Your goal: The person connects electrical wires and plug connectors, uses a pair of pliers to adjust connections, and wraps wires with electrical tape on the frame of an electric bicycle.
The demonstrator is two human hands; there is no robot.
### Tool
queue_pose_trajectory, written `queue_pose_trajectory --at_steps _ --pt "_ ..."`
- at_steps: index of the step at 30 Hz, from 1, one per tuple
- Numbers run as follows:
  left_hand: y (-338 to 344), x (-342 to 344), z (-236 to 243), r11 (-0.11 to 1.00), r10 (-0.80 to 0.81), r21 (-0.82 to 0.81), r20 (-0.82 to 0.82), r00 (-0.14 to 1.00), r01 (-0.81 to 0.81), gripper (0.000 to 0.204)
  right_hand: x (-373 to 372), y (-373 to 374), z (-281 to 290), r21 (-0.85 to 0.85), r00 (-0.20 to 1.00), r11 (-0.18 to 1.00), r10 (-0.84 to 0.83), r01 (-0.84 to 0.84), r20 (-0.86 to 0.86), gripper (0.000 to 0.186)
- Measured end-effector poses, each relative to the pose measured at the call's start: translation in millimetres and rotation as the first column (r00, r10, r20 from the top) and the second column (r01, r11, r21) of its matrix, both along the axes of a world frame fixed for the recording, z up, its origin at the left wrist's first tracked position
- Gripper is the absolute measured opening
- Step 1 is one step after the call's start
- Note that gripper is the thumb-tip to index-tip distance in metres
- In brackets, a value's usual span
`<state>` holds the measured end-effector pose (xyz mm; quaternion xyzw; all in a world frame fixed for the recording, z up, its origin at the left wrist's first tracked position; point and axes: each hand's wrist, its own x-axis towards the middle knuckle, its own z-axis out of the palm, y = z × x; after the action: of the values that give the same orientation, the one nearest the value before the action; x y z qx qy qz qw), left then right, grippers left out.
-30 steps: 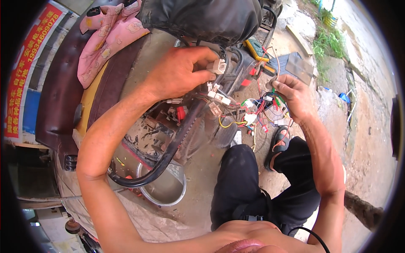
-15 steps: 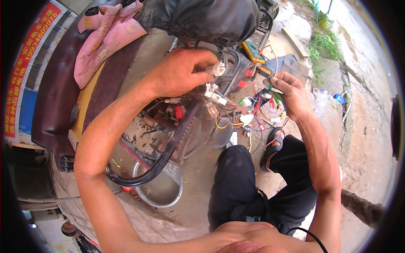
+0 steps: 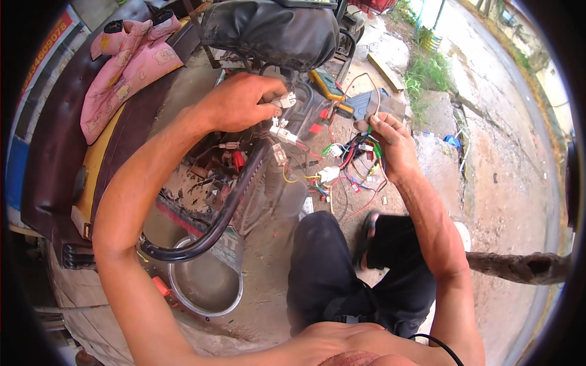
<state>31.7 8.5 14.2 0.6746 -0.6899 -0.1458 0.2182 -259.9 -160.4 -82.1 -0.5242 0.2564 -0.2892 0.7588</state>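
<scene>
Both hands are pinching. Left hand (image 3: 235, 104): thumb and forefinger on a white connector (image 3: 284, 100), just above the upper end of the black tube (image 3: 226, 222). Right hand (image 3: 394, 146): fingertips closed on a thin pale wire (image 3: 378, 96), beside the bundle of coloured wires (image 3: 349, 151); whether the green piece there is gripped too, cannot tell.

Change over the last second: the view slides — surroundings shift leftward, yet both grips match the earlier frames. Judgement: work stands at the same step, a steady two-point hold.

Pose: left elbow bent wide, back of hand up, fingers curled; right forearm rises from lower right, wrist slightly flexed — hands well apart.
</scene>
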Motion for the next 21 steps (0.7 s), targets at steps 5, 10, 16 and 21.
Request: queue_pose_trajectory --at_steps 5,10,16,21 --pt "-3 -2 3 0.999 -0.030 -0.024 0.157 0.987 0.034 0.033 -12 -4 -34 0.146 0.983 0.989 -0.046 0.020 0.176 0.013" --pt "-9 0 -17 0.995 -0.063 -0.052 0.274 0.960 0.080 0.032 -21 -5 -75 0.265 0.972 0.964 -0.071 0.010 0.222 0.016" --pt "-9 -15 1 0.992 0.048 0.108 0.198 0.979 -0.070 0.034 -34 -6 -105 0.306 0.937 0.929 0.102 -0.210 0.334 0.018" --pt "15 -65 40 0.953 0.302 -0.021 0.170 0.938 -0.303 0.032 -24 -11 -108 0.348 0.887 0.845 0.272 -0.406 0.374 0.018"
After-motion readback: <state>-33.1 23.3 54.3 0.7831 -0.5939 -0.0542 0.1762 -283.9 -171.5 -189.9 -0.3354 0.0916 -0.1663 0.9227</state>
